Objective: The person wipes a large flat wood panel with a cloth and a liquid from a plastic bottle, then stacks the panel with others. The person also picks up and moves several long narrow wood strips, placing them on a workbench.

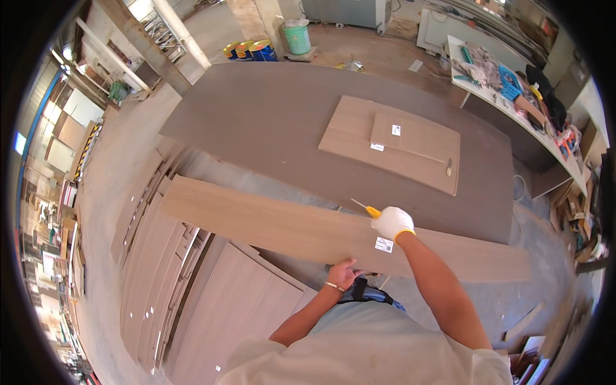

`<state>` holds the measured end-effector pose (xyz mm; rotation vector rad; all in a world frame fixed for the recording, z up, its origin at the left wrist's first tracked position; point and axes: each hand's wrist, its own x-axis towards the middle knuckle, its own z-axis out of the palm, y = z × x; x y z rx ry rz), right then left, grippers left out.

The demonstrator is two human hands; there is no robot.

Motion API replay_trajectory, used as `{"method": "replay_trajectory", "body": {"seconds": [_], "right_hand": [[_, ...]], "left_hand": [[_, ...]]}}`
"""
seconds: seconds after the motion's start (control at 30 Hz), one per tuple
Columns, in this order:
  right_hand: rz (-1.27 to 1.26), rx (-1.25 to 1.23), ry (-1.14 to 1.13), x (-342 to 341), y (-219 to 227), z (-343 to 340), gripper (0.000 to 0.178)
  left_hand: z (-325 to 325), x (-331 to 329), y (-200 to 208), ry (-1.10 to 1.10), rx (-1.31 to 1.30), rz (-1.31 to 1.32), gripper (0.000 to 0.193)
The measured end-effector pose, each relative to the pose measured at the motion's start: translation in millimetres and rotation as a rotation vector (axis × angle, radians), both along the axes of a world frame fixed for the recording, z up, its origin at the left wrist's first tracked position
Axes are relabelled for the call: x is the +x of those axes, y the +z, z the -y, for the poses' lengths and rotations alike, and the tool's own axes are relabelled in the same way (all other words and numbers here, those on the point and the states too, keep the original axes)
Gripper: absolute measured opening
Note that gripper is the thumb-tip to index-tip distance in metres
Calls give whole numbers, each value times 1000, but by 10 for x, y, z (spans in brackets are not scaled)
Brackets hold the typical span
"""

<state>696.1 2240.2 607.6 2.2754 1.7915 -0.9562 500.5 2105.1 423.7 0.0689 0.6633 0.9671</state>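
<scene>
Long light-brown wooden plank [269, 226] runs left-right across the body; bare left hand [343, 274] grips its near edge, gloved right hand [392, 222] on top clutching yellow-handled screwdriver [366, 208].

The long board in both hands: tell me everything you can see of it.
The long wood-grain board is a narrow, light brown plank lying roughly level across the view, above stacked panels. A small white label sits near its near edge. The bare left hand grips that edge; the gloved right hand, holding a yellow-handled tool, rests on top.

Matt wood-grain board [276, 228], white knit cloth glove on right hand [392, 222].
</scene>
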Motion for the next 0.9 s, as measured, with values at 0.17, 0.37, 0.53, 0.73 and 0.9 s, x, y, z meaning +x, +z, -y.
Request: {"method": "replay_trajectory", "body": {"seconds": [0.17,0.37,0.53,0.73,0.9], "right_hand": [[-14,-88,15,-255,-140,-519,41],[-295,-347,-189,-438,-608,-1349,32],[-151,-373,-76,-1168,-997,-2019,33],[-36,-214,152,-2247,-1365,-2396,35],[-63,-169,50,-2430,-1518,-2605,36]], "left_hand": [[-696,-106,-111,-20,-93,-27,41],[-1225,-463,-225,-90,-207,39,41],[-1338,-746,-228,-68,-317,39,40],[-1356,-1089,-268,-38,-414,103,40],[-1497,-1204,-258,-29,-427,138,41]]}}
